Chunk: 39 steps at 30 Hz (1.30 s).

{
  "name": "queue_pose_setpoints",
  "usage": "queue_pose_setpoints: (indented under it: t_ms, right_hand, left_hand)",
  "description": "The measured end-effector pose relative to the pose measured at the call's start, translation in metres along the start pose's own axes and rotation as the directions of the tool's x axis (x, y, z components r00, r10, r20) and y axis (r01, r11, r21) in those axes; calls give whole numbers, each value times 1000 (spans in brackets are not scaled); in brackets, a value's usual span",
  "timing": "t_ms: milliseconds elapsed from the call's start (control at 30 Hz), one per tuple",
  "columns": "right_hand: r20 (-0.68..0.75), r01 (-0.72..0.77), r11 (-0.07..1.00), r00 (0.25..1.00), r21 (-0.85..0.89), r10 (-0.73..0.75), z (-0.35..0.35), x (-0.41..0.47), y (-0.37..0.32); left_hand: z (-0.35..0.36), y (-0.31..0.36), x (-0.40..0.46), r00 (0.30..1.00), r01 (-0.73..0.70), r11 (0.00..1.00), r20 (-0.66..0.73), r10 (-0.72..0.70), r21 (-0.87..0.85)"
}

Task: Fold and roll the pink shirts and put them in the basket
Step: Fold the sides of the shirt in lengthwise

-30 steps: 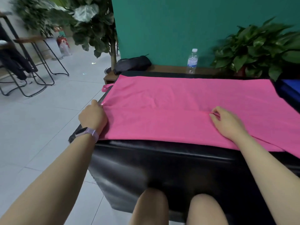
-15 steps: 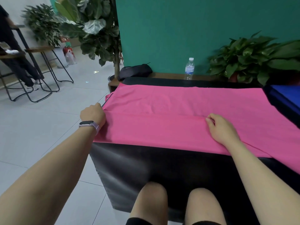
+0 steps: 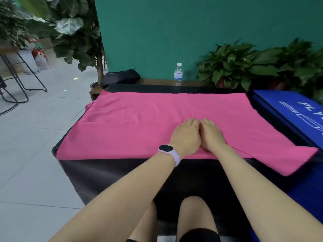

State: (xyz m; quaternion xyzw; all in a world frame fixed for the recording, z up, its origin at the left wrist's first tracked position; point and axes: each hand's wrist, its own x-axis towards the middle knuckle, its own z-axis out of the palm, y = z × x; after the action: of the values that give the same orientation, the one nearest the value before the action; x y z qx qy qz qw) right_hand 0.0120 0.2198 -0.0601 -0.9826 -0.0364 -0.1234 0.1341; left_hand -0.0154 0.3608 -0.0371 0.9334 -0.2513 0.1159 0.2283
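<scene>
A pink shirt (image 3: 139, 123) lies flat and folded lengthwise across a black padded bench (image 3: 108, 175). My left hand (image 3: 186, 137), with a lilac watch on its wrist, rests palm down near the middle of the shirt. My right hand (image 3: 212, 134) lies right beside it, touching it, also palm down on the cloth. The fingers of both hands point away from me and bend slightly at the fold line. No basket is in view.
A blue box (image 3: 297, 116) with white print sits at the bench's right end. Behind the bench stand a water bottle (image 3: 178, 74), a black bag (image 3: 120, 77) and potted plants (image 3: 244, 67). Metal stools (image 3: 21, 79) stand on the tiled floor at the left.
My left hand has let go of the shirt's left edge and moved right to the middle, beside my right hand. The near fold now lies flat.
</scene>
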Motion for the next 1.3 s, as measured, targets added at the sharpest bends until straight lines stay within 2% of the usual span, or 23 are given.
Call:
queue_pose_setpoints:
  t_ms: [67,167,267,467,600,733,933,1133,1300]
  right_hand:
    - [59,-22,1000,998,-3,22,-11,-13,20]
    - [144,-35,995,988,-94,49,-27,-51,72]
    - [190,14,989,982,-150,15,-43,-95,120]
    - [134,172,896,983,-408,-128,-50,-133,160]
    - [59,124,848,992,-515,-110,-51,-154,174]
    - [-47,7,849,998,-529,-37,-59,-179,190]
    - [-85,-98,866,994,-491,64,-44,-193,187]
    - [-145,-149,886,985,-439,94,-21,-164,159]
    - [-224,-189,899,969,-395,105,-14,-163,162]
  left_hand:
    - [20,11,1,999,-10,999,31,11,-53]
    - [43,2,-1,992,24,988,119,-42,153]
    - [51,-1,9,974,18,979,218,-62,202]
    - [48,-5,12,957,-16,969,284,-57,247]
    - [45,-3,13,950,-12,970,304,-65,242]
    - [45,1,12,954,3,966,289,-80,258]
    - [45,4,10,957,5,960,276,-86,281]
    - [42,6,8,957,9,958,276,-92,288]
    - [42,9,6,959,15,955,266,-98,295]
